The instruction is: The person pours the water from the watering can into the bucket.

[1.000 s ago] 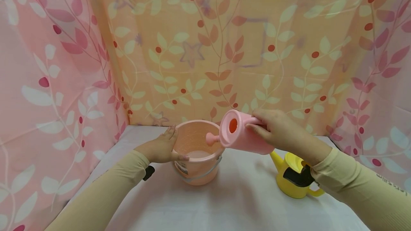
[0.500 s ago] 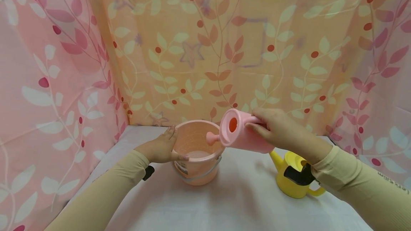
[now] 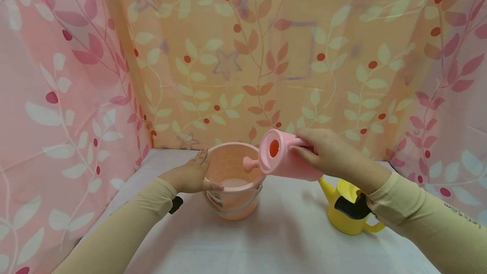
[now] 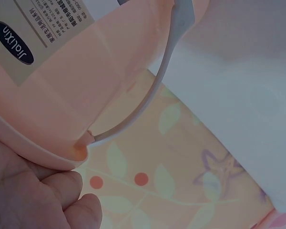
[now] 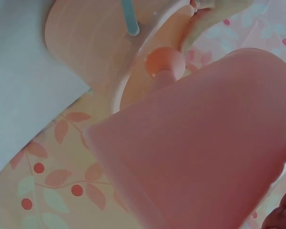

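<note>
A peach bucket (image 3: 237,206) with a grey handle stands upright on the white-covered table. My left hand (image 3: 190,174) holds its rim at the left, thumb along the front edge; in the left wrist view the fingers (image 4: 66,186) are right at the rim. My right hand (image 3: 325,149) grips the handle of a pink watering can (image 3: 291,166), tilted to the left. Its sprinkler head (image 3: 250,164) is over the bucket's opening; in the right wrist view the can's body (image 5: 205,143) fills much of the picture. Light specks dot the bucket's inner wall.
A yellow watering can (image 3: 344,219) stands at the right, partly hidden behind my right forearm and a black wrist device (image 3: 351,208). Patterned cloth (image 3: 258,54) hangs behind and on both sides of the table (image 3: 247,248).
The pink watering can and my right hand have shifted very slightly left. My left hand and the bucket stay in place.
</note>
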